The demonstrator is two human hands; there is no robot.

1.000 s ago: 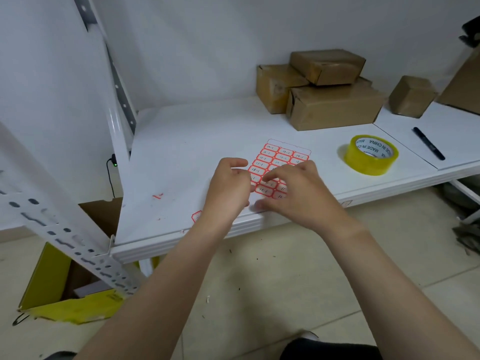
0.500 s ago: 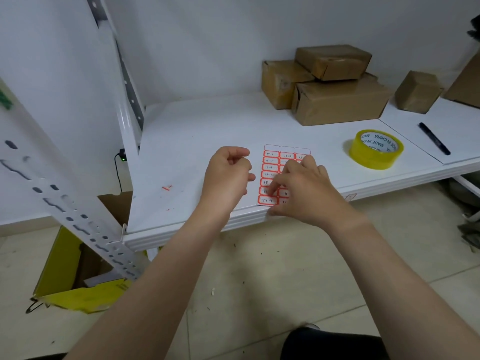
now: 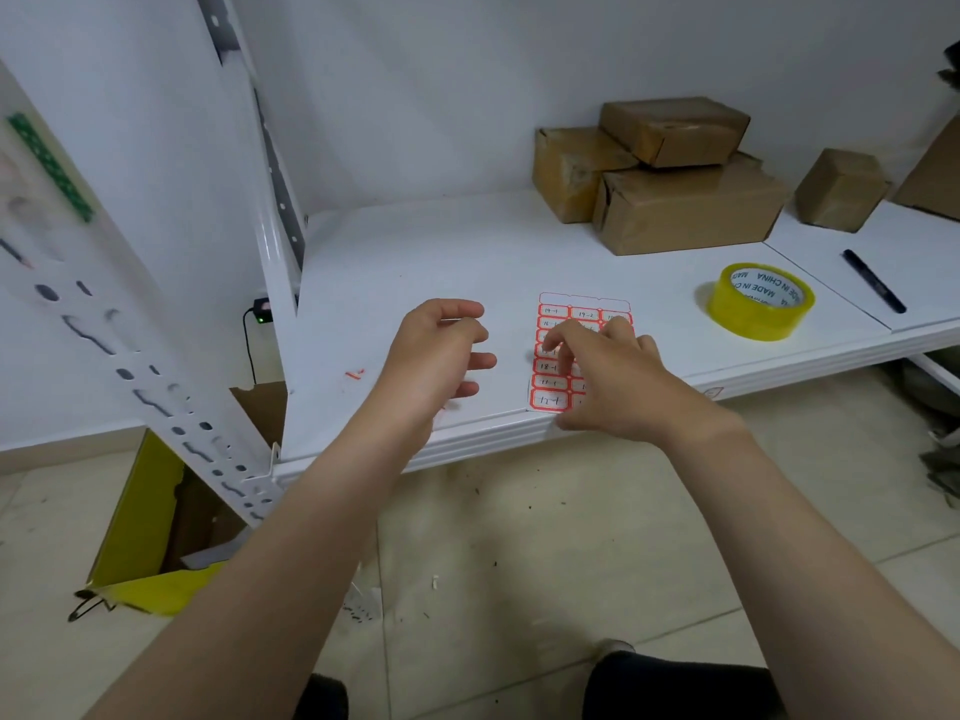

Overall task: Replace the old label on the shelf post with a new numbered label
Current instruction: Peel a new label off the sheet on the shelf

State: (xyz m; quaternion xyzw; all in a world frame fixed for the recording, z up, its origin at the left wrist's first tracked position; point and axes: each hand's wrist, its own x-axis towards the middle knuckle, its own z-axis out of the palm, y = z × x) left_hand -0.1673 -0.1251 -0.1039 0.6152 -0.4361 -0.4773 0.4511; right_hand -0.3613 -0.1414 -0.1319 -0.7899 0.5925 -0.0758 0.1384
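Note:
A sheet of red-bordered numbered labels (image 3: 553, 392) lies near the front edge of the white shelf (image 3: 415, 262). My right hand (image 3: 613, 387) rests on the sheet. Its bent fingers touch the labels and its thumb sits at the shelf's front edge, hiding much of the sheet. My left hand (image 3: 436, 356) hovers over the shelf to the left of the sheet, apart from it. Its fingers are loosely curled and I see nothing in them. The white perforated shelf post (image 3: 156, 407) slants across the left foreground, blurred, with a green strip (image 3: 49, 163) high on it.
Brown cardboard boxes (image 3: 685, 210) are stacked at the back of the shelf. To the right lie a yellow tape roll (image 3: 761, 301) and a black marker (image 3: 875, 280). A small red scrap (image 3: 355, 374) lies left of my hands. Below the post, a yellow box (image 3: 150, 511) stands on the floor.
My left hand has drawn away to the left from the label sheet and its fingers have loosened. My right hand stays on the sheet. The view has shifted left.

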